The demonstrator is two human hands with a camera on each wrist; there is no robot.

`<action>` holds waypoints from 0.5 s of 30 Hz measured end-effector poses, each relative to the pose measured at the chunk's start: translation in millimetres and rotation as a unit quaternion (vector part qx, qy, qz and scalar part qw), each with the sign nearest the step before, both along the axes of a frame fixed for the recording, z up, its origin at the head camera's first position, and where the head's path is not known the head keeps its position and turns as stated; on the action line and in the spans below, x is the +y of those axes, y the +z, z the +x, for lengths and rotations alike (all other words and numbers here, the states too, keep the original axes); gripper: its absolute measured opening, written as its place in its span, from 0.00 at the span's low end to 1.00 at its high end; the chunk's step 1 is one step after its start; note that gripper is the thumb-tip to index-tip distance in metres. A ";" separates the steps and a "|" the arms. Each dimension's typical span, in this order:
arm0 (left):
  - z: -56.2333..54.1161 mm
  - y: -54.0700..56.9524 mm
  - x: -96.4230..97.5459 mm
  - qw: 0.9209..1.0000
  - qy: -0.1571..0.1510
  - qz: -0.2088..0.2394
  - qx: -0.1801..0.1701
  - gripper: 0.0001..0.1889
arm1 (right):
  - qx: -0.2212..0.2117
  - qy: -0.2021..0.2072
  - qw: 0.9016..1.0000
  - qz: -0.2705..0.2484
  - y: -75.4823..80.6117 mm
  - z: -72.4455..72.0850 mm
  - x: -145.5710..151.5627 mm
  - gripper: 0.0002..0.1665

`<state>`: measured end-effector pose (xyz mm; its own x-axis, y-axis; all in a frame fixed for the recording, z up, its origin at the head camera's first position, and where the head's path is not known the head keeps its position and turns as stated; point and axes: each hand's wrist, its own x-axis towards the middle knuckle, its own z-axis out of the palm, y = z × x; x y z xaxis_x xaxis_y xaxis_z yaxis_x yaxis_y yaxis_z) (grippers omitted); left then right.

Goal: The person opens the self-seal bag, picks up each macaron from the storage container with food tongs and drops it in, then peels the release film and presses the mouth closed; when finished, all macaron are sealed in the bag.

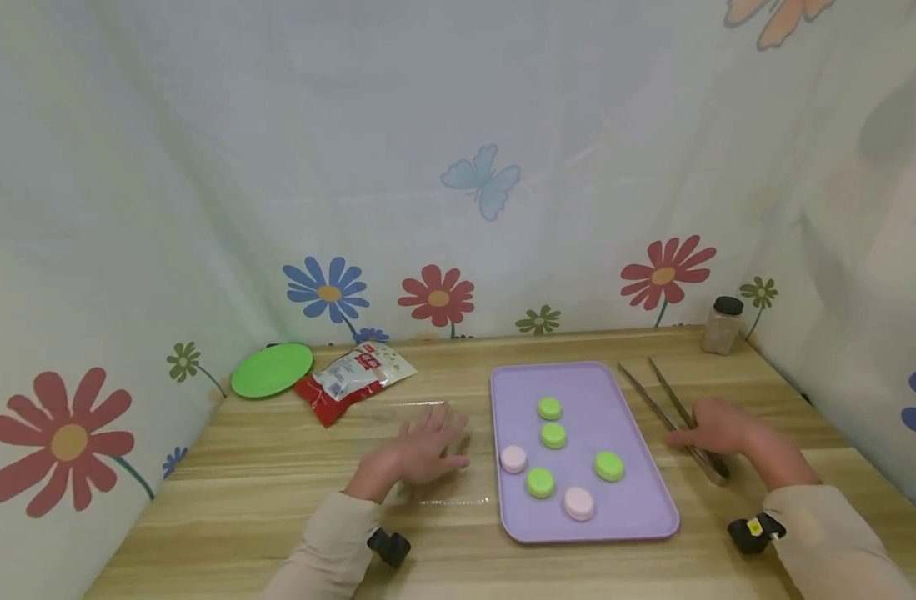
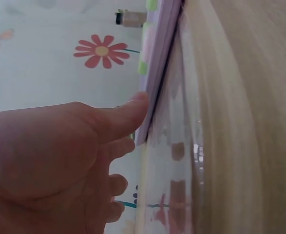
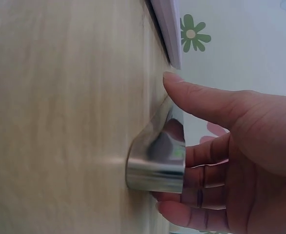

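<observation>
My left hand (image 1: 427, 446) is spread low over a clear, glossy flat sheet (image 1: 453, 502), holding nothing. In the left wrist view its thumb points toward the tray's edge. A purple tray (image 1: 521, 383) lies to its right, bearing several green macaron-like rounds (image 1: 549, 407) and two pale pink ones (image 1: 579, 503). Beyond the tray, metal tongs (image 1: 641, 389) lie on the table with their arms apart. My right hand (image 1: 723, 429) reaches around the tongs near their bent end, thumb on the tray side and fingers on the far side. In the right wrist view, thumb and fingers stand well apart around the tongs (image 3: 155, 170).
At the back left are a green plate (image 1: 272, 371) and a red and white packet (image 1: 356, 379). A small dark-lidded jar (image 1: 723, 327) stands at the back right corner. A flower-printed curtain (image 1: 397, 200) borders the wooden table (image 1: 225, 483) at the back and sides.
</observation>
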<state>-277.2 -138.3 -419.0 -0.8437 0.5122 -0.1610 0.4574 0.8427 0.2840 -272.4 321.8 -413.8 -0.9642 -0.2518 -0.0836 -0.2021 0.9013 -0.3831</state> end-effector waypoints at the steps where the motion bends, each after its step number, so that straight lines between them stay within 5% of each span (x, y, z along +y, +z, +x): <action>1: -0.7 -1.0 0.8 1.000 -0.002 -0.001 0.001 0.35 | 0.002 0.001 1.000 0.001 -0.2 -0.2 -0.2 0.28; 15: -4.8 -16.9 5.3 1.000 0.001 -0.015 0.000 0.34 | 0.018 0.008 1.000 0.017 -2.2 -2.1 -1.0 0.28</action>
<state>-282.0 -133.0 -435.9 -0.8450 0.5046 -0.1770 0.4547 0.8522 0.2590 -274.5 320.8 -416.0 -0.9625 -0.2652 -0.0579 -0.2300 0.9101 -0.3447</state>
